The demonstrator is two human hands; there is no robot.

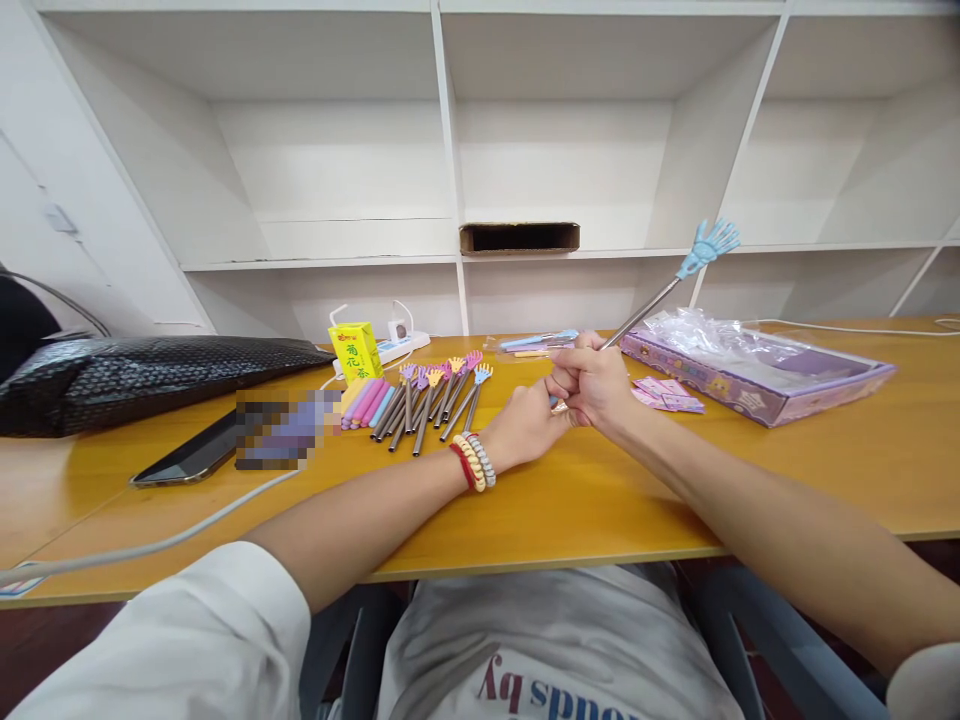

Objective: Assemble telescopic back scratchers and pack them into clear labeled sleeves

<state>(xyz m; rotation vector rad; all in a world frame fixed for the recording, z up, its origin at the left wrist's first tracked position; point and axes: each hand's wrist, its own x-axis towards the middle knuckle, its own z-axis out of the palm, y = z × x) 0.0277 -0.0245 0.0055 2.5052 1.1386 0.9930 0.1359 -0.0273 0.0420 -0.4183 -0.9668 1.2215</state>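
Note:
A back scratcher with a pale blue hand-shaped head (709,248) and a thin metal rod (645,312) slants up to the right. Around its lower part my right hand (598,385) is closed. My left hand (529,420) is closed just below, touching the right, with a bit of light blue and metal showing between them. The rest of the lower end is hidden by my fingers. Left of my hands lie several metal rods (427,415) with small hand-shaped heads in purple, yellow, pink and blue. Beside them sits a row of coloured handle tubes (366,402).
A purple box (810,395) holding clear plastic stands right, near pink packets (667,394). Behind my hands lie bagged back-scratcher parts (536,343). Leftward are a yellow drink carton (356,350), power strip (405,345), phone (187,455), white cable (225,518) and black bag (150,385).

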